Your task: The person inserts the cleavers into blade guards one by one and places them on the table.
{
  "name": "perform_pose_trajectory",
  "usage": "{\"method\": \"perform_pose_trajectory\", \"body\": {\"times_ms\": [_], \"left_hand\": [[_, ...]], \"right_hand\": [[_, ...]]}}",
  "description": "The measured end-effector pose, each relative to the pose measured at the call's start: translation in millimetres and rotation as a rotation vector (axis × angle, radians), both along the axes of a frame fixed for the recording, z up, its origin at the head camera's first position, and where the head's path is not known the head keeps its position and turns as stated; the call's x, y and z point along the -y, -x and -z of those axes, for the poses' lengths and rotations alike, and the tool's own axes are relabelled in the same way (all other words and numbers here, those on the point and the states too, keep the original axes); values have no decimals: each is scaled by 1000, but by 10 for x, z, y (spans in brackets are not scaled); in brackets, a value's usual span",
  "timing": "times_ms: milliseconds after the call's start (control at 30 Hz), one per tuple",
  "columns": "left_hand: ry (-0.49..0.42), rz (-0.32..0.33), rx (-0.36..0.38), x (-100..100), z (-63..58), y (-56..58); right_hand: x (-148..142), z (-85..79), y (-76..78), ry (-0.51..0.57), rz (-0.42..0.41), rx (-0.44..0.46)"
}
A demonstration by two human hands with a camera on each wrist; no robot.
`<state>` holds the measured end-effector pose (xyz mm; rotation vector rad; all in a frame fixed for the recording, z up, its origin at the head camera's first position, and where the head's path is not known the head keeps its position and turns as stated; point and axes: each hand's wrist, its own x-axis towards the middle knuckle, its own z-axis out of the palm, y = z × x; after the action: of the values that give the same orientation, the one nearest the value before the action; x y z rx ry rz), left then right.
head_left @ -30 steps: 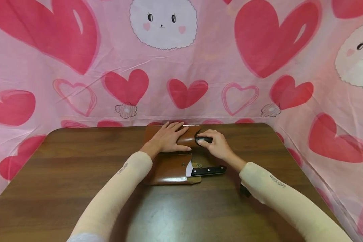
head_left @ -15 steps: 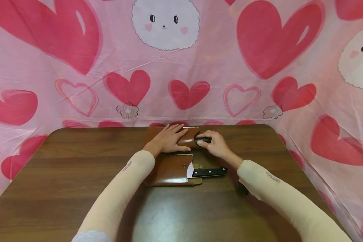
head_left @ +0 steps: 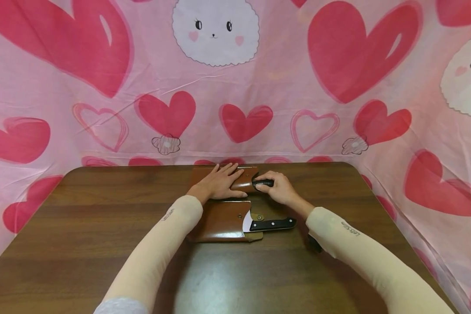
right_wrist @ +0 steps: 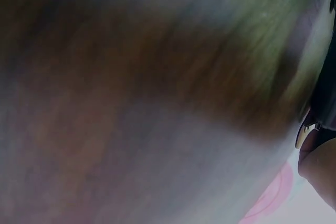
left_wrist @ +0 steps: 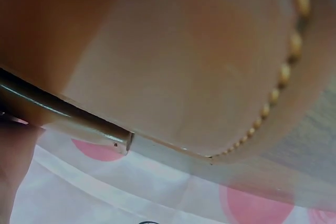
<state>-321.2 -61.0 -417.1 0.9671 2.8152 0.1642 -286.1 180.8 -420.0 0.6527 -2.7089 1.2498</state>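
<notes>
Fingers spread, my left hand [head_left: 220, 182] rests flat on a brown leather sheath [head_left: 244, 179] at the table's back edge. At that sheath's right end, my right hand [head_left: 281, 188] grips the black handle [head_left: 267, 182] of a knife between thumb and fingers; its blade is hidden. In the right wrist view the handle [right_wrist: 326, 85] and a fingertip [right_wrist: 319, 167] show at the right edge. Nearer to me lies a second brown sheath [head_left: 220, 221]. A cleaver with a black riveted handle [head_left: 274, 224] sits in it, a strip of bright blade showing.
The brown wooden table [head_left: 114, 244] runs up to a pink cloth [head_left: 204, 87] printed with hearts, hanging at the back and sides. A small black object [head_left: 315, 244] shows under the right sleeve [head_left: 337, 235].
My right hand, the knife handle and the back sheath have edged slightly left. My left hand stays spread on the sheath, and the front sheath with the cleaver lies as before.
</notes>
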Motion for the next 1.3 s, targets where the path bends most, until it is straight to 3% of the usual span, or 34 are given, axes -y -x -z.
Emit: {"method": "perform_pose_trajectory", "body": {"times_ms": [367,1300], "left_hand": [[26,-7,49,-7,10,-28],[58,-9,54,-27,60,-15]], "right_hand": [[-18,39,-17,-33,-13,83],[4,53,-30,-53,-2,114]]}}
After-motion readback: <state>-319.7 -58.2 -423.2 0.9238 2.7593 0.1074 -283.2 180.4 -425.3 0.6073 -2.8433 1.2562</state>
